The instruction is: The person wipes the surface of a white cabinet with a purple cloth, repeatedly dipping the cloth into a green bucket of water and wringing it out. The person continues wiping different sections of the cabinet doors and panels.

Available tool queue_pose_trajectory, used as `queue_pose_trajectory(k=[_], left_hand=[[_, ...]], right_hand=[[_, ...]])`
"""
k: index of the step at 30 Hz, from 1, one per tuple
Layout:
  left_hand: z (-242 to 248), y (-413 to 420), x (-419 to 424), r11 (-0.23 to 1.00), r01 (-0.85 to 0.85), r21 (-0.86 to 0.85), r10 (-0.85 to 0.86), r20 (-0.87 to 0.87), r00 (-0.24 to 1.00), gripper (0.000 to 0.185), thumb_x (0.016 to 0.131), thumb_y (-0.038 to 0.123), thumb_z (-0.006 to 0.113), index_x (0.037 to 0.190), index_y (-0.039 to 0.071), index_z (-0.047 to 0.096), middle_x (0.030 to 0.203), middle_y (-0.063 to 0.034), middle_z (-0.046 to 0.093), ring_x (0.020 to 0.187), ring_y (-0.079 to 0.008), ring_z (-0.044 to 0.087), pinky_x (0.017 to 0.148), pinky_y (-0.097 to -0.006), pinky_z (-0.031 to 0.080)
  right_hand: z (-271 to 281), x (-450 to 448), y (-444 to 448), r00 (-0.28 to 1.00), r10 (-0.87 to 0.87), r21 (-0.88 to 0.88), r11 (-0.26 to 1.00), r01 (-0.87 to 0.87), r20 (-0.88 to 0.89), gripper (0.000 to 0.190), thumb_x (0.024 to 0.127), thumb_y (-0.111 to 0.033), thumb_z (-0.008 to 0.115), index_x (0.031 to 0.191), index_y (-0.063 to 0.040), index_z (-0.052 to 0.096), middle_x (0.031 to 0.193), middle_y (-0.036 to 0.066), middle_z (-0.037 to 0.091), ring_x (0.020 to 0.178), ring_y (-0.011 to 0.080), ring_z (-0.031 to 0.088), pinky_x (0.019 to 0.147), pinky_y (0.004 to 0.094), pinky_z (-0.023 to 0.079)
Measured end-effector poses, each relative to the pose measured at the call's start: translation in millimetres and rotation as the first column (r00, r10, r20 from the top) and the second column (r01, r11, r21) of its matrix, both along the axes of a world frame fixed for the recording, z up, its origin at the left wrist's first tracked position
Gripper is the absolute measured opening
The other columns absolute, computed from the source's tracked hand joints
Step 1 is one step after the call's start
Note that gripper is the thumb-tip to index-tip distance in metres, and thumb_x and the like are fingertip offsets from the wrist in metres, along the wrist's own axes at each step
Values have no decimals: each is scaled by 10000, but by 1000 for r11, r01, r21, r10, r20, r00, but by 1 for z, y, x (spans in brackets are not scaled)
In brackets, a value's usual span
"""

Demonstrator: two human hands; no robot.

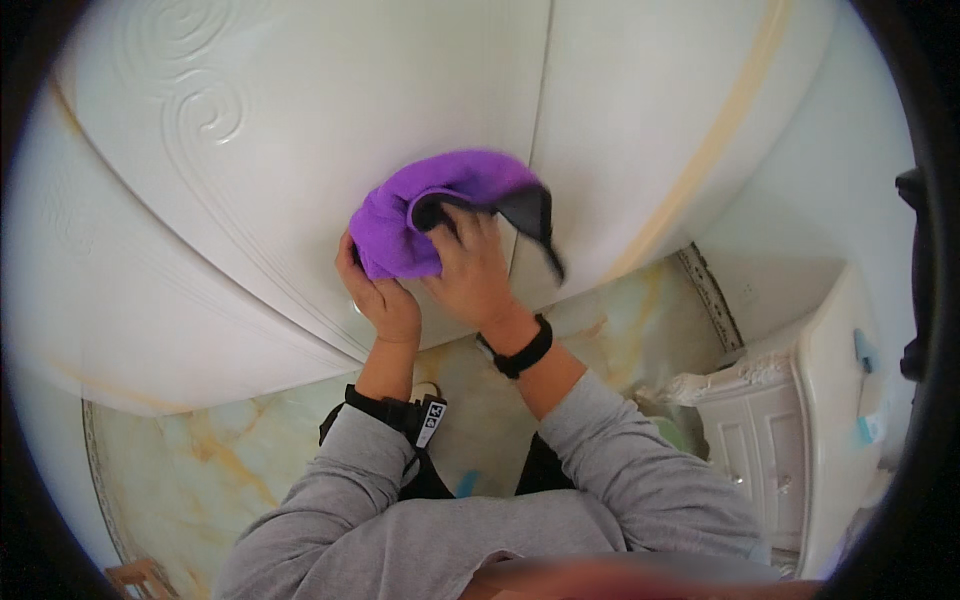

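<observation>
A purple cloth (pixel 450 180) with a dark grey underside is bunched up in front of a white wardrobe door (pixel 322 112) with raised scroll carving. My left hand (pixel 379 296) grips the bundle from its lower left, fingers hidden behind the fabric. At the folded middle, my right hand (pixel 472 259) holds the cloth with its fingers at the dark side. A loose dark corner of the cloth hangs to the right, blurred. Whether the cloth touches the door cannot be told.
Below the doors lies a marbled tile floor (pixel 217 450). To the right stands a white carved cabinet (pixel 765 450) with small items on its top, and a green object (pixel 679 435) sits beside it. A wooden stool or chair (pixel 139 577) shows at lower left.
</observation>
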State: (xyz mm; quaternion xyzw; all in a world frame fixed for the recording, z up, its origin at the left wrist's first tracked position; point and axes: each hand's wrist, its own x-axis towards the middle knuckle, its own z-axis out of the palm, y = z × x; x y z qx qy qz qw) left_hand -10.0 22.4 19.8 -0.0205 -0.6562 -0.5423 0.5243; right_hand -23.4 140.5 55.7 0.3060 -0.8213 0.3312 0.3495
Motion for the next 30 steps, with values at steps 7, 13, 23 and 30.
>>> queue_pose_trajectory(k=[7, 13, 23, 30], left_hand=[[-3, 1, 5, 965, -52, -256, 72, 69, 995, 301, 990, 122, 447, 1247, -19, 513, 1204, -160, 496, 1071, -258, 512, 943, -362, 433], [-6, -1, 6, 953, -59, -296, 88, 83, 993, 296, 989, 116, 449, 1249, -10, 512, 1209, -134, 500, 1075, -223, 522, 954, -343, 433], [-8, -2, 3, 992, 57, -111, -46, 104, 994, 303, 983, 115, 465, 1254, -13, 507, 1184, -121, 525, 1026, -206, 536, 933, -343, 432], [-7, 12, 3, 982, 88, -169, -61, 161, 985, 305, 960, 135, 517, 1231, -4, 537, 1122, -124, 554, 972, -208, 540, 852, -328, 455]], right_hand=[[16, -37, 67, 907, -417, -373, 851, 369, -53, 563, 746, -1, 650, 1290, -61, 518, 1280, 240, 505, 1174, 419, 488, 995, 483, 407], [0, -87, 159, 730, -671, -392, 710, 585, -126, 590, 735, 87, 590, 1304, 38, 443, 1274, 248, 468, 1185, 451, 456, 1031, 452, 380], [-213, -128, 203, 570, -809, 570, 539, 620, 144, 173, 796, -102, 569, 747, -29, 718, 754, 174, 696, 708, 373, 680, 651, 473, 545], [-215, -140, 149, 517, -242, -312, 568, 762, 821, 165, 798, -123, 613, 887, 15, 631, 830, 140, 626, 760, 275, 605, 709, 380, 492]])
